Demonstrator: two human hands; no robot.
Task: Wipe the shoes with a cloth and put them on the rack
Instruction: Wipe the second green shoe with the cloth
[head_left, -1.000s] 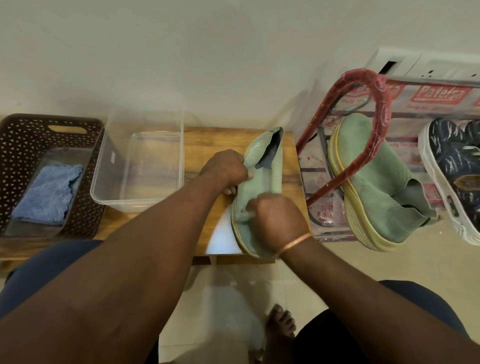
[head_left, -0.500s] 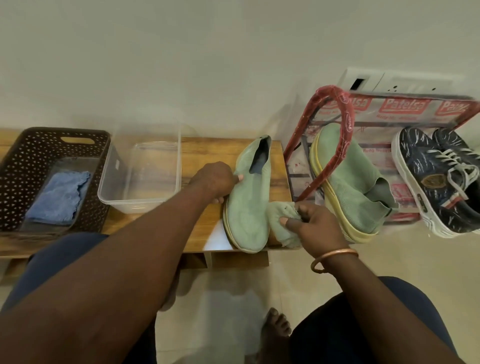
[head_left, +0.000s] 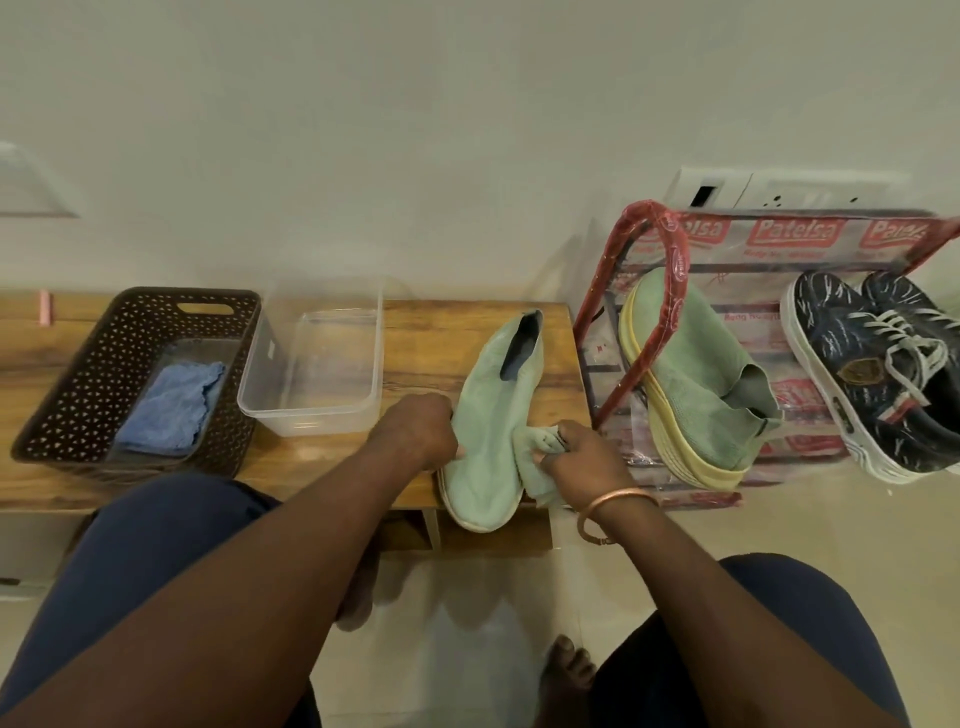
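A pale green slip-on shoe (head_left: 493, 415) lies on the wooden bench (head_left: 415, 343), toe toward me and hanging a little over the front edge. My left hand (head_left: 418, 428) holds its left side. My right hand (head_left: 582, 457) grips a bunched green cloth (head_left: 535, 457) against the shoe's right side. The matching green shoe (head_left: 696, 374) leans on the red-framed rack (head_left: 654, 291) at the right.
A brown perforated basket (head_left: 78, 384) at the bench's left holds a blue cloth (head_left: 171, 405). An empty clear plastic tub (head_left: 311, 369) stands beside it. Dark patterned sneakers (head_left: 878, 374) sit on the rack's right. My knees and a bare foot are below.
My right hand came off the top of the shoe and now holds the green cloth at its right side. My left hand slid down the shoe's left edge toward the toe.
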